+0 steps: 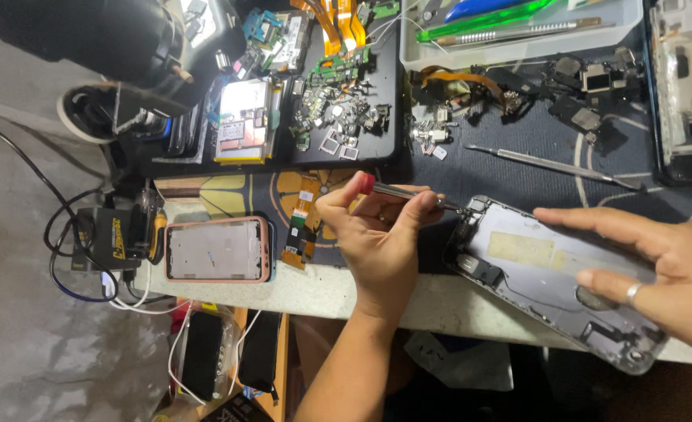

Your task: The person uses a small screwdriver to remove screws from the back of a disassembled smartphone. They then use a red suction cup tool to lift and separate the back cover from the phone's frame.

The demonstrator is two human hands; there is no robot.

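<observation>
I am pinching a small screwdriver (404, 192) with my left hand (377, 234), thumb and forefinger clamped together on its thin metal shaft, the red cap sticking out at eleven o'clock from my knuckles. Its tip is touching the top corner of an opened phone shell (553, 281), which is lying tilted across the edge of the table (338, 289), its bare inside facing up. My right hand (658, 266) is resting on the shell from three o'clock, fingers spread apart and flat on it, gripping nothing, a ring showing on one finger.

At nine o'clock from my left hand a pink-rimmed phone frame (218, 249) is lying flat, and just beside it an orange ribbon cable (302, 223). At twelve o'clock a black tray (338, 86) is holding loose small parts and a circuit board (243, 121). Tweezers (553, 164) are lying on the dark mat (518, 133) at one o'clock, well apart from my fingers. A clear plastic box (518, 39) with a green tool is sitting at the far edge.
</observation>
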